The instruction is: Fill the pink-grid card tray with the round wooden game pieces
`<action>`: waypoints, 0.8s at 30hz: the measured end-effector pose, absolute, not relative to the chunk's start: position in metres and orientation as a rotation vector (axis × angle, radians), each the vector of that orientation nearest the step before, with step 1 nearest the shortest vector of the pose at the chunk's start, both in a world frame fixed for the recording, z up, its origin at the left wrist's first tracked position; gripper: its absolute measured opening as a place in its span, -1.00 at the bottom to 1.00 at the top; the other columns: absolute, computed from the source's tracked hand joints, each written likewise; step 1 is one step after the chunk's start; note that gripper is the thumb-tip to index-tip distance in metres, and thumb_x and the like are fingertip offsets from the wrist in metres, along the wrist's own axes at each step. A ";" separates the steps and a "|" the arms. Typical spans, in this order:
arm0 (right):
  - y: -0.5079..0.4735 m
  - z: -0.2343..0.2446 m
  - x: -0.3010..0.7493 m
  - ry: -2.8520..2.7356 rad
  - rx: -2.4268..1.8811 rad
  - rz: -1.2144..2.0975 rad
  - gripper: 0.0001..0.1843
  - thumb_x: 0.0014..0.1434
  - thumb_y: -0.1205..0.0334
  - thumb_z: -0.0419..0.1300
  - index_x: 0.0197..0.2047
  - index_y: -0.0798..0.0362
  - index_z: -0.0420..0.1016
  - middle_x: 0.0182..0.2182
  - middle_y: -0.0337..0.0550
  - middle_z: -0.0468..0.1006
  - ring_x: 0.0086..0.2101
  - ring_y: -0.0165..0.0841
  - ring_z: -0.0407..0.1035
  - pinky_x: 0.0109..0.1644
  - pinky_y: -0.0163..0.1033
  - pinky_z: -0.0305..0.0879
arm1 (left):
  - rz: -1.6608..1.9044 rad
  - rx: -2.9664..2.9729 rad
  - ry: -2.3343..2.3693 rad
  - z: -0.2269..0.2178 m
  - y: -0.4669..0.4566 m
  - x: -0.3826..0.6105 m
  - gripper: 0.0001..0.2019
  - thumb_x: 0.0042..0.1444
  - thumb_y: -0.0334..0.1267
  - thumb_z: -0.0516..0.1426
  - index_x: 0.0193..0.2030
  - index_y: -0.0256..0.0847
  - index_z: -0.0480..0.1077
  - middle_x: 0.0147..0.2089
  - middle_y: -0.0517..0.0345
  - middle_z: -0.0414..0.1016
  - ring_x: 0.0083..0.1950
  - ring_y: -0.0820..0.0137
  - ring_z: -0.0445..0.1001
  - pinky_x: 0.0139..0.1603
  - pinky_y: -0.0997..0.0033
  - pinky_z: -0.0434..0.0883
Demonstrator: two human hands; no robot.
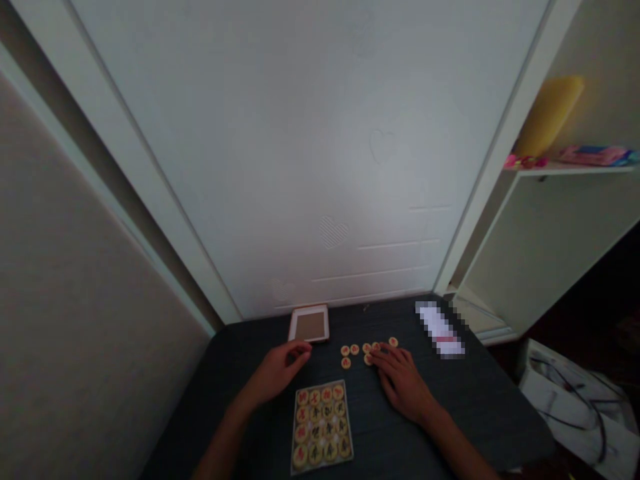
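A flat tray [321, 427] of round wooden chess discs with red and black characters lies on the dark table [470, 400] between my forearms. Several loose discs [350, 351] lie in a row beyond it. My right hand [400, 377] rests flat on the table, fingers stretched out, their tips touching the right end of that row. My left hand [280, 367] hovers above the tray's upper left corner with fingers curled in; whatever they hold is hidden. An empty box lid [309, 325] with a brown inside sits just beyond my left hand.
A white wall panel rises right behind the table. A blurred white item [440, 330] lies at the table's far right. A white shelf unit [550, 220] with a yellow object and pink things stands to the right. A white bag [575, 400] lies on the floor.
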State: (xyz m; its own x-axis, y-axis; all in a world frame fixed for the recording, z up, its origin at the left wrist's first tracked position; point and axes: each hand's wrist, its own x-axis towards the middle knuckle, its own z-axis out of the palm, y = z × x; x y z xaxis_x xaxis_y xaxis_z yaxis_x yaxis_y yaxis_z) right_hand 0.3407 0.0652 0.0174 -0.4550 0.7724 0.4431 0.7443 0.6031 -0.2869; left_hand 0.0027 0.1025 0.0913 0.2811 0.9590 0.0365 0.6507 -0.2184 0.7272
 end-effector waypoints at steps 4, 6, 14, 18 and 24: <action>0.066 0.013 0.342 -2.283 -1.222 0.063 -0.45 0.31 0.40 0.05 0.31 -0.15 0.31 0.20 -0.11 0.49 0.24 -0.13 0.27 0.23 0.15 0.22 | 0.824 1.745 1.578 0.075 0.072 -0.020 -0.61 0.19 0.11 0.11 -0.09 -0.10 0.57 -0.09 0.13 0.67 -0.07 0.21 0.61 0.03 0.24 0.51; 0.067 0.011 0.342 -2.271 -1.235 0.062 -0.47 0.31 0.40 0.04 0.30 -0.14 0.32 0.20 -0.10 0.49 0.24 -0.13 0.28 0.23 0.15 0.22 | 0.860 1.686 1.618 0.062 0.053 -0.025 -0.62 0.19 0.13 0.11 -0.09 -0.07 0.57 -0.08 0.14 0.67 -0.04 0.19 0.61 0.04 0.23 0.53; 0.061 0.005 0.346 -2.054 -1.316 0.039 -0.62 0.32 0.34 0.07 0.13 -0.10 0.49 0.07 -0.05 0.57 0.10 -0.09 0.41 0.15 0.12 0.36 | 1.012 1.588 1.742 0.026 -0.003 -0.008 -0.54 0.19 0.24 0.07 -0.13 -0.05 0.57 -0.09 0.12 0.67 -0.06 0.16 0.63 -0.03 0.24 0.59; 0.036 -0.004 0.346 -1.918 -1.360 0.125 -0.67 0.33 0.27 0.09 0.12 -0.10 0.49 -0.04 -0.03 0.59 -0.04 -0.13 0.50 0.06 0.03 0.47 | 1.093 1.636 1.728 0.016 -0.008 -0.003 -0.54 0.18 0.25 0.09 -0.14 -0.06 0.58 -0.09 0.09 0.65 -0.07 0.16 0.63 -0.06 0.23 0.60; 0.003 -0.004 0.321 -1.857 -1.358 0.362 -0.73 0.36 0.24 0.09 0.06 -0.09 0.50 -0.11 -0.09 0.60 -0.09 -0.24 0.52 0.04 -0.12 0.50 | 1.180 1.707 1.713 0.007 -0.009 -0.004 -0.59 0.20 0.18 0.11 -0.16 -0.09 0.59 -0.10 0.06 0.64 -0.09 0.18 0.62 -0.06 0.24 0.60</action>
